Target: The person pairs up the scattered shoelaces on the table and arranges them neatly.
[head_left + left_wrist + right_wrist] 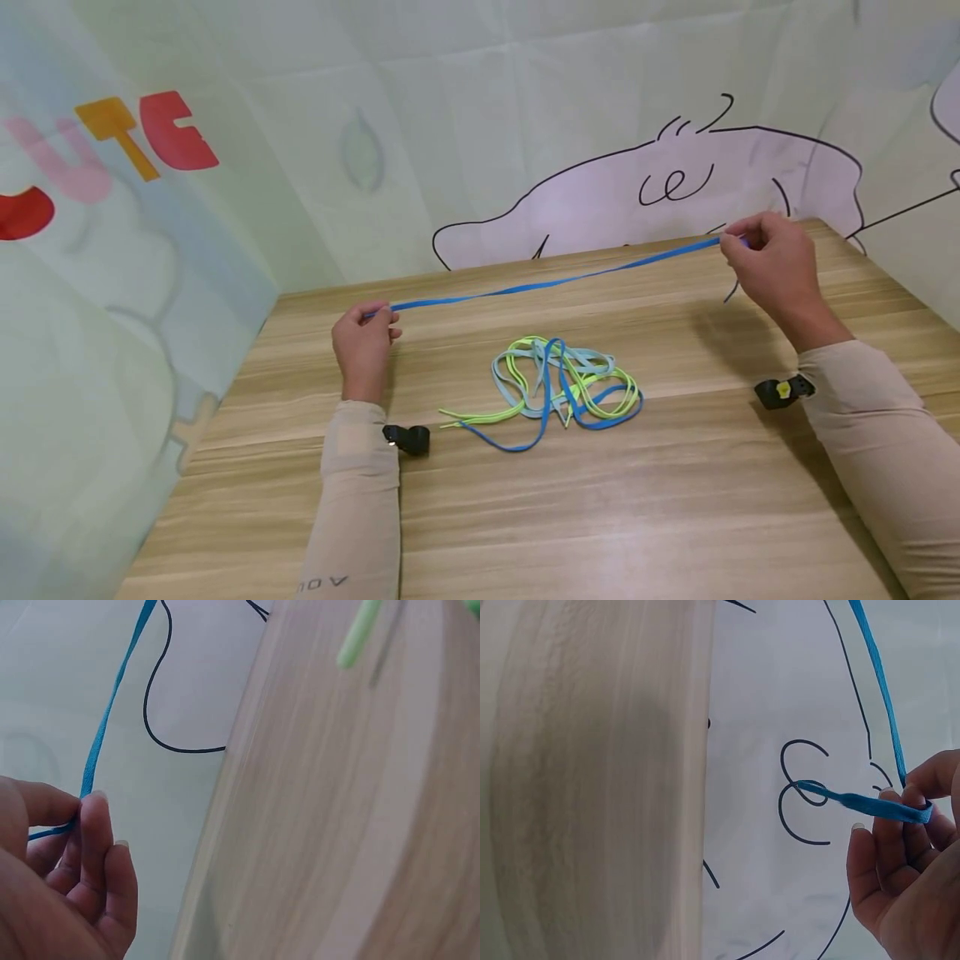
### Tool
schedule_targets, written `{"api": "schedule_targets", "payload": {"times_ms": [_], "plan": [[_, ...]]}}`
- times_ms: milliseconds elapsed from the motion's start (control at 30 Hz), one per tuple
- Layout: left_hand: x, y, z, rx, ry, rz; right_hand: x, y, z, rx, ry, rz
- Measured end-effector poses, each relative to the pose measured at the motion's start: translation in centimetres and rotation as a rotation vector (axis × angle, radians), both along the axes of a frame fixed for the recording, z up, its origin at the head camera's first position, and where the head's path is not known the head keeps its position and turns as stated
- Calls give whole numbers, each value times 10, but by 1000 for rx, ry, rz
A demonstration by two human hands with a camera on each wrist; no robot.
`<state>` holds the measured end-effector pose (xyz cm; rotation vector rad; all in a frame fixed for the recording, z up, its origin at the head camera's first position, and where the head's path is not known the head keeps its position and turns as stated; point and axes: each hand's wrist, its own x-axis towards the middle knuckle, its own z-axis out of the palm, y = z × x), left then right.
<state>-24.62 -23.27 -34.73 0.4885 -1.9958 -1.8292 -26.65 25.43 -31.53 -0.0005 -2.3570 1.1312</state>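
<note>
A flat blue shoelace [525, 287] is stretched between both hands above the far part of the table, slightly twisted along its length. My left hand [363, 337] pinches it near one end between thumb and forefinger; in the left wrist view a short bit of the blue shoelace [91, 761] passes behind the thumb. At the other side my right hand [780, 258] pinches it too, and a loose tail of the blue shoelace [870, 805] hangs past those fingers. Below lies a loose tangle of light blue [502, 379], yellow-green [630, 400] and blue laces [517, 448].
The wood-grain table [525, 517] runs back to a printed cloth backdrop [375, 208] with cartoon lines and coloured letters. Black wrist cameras are strapped to the left sleeve [360, 500] and the right sleeve [877, 433].
</note>
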Motion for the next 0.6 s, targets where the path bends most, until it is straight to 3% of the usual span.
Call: {"api": "schedule_targets", "payload": {"times_ms": [600], "plan": [[-1,0,-2,-24,-42,-12,0,2,-5,25,-139,47]]}}
